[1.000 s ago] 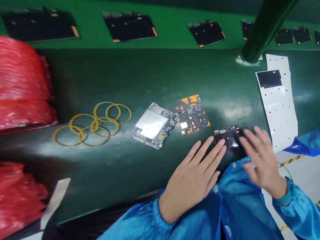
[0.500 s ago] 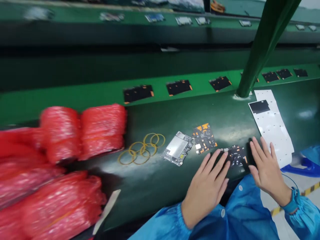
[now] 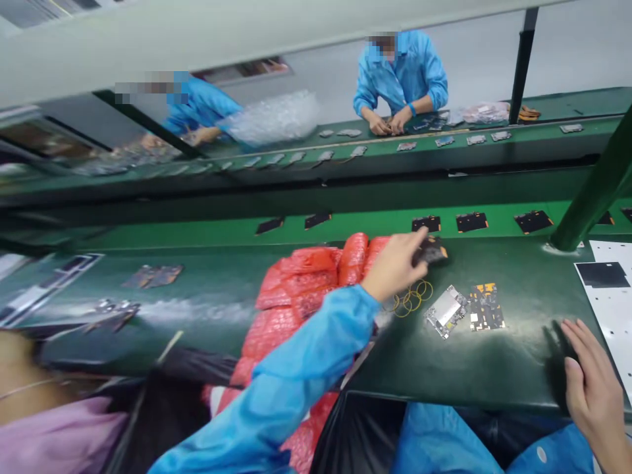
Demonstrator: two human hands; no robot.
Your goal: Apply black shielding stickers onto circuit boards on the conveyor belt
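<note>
My left hand [image 3: 395, 260] is stretched forward over the bench and grips a dark circuit board [image 3: 435, 251] with orange patches, slightly blurred. The board is just short of the green belt [image 3: 380, 227], close to another black board [image 3: 425, 224] lying there. Under that hand are yellow rubber bands [image 3: 411, 299], partly hidden. Nearer me lie a board with a silver shield [image 3: 446, 312] and a dark board with orange areas [image 3: 486, 308]. At the right, my right hand [image 3: 595, 382] has its fingers extended and holds nothing, beside a white sheet [image 3: 612, 316] bearing a black sticker.
Red bubble-wrap bundles [image 3: 301, 289] are piled left of the boards. A green post [image 3: 595, 191] rises at the right. Another person's arm [image 3: 29, 388] is at the lower left. Two people in blue work across the line, behind a shelf [image 3: 380, 155] with several boards.
My left hand has moved from the bench front up to the belt side, carrying the dark board. My right hand stays near the white sheet. The view has swung left and up.
</note>
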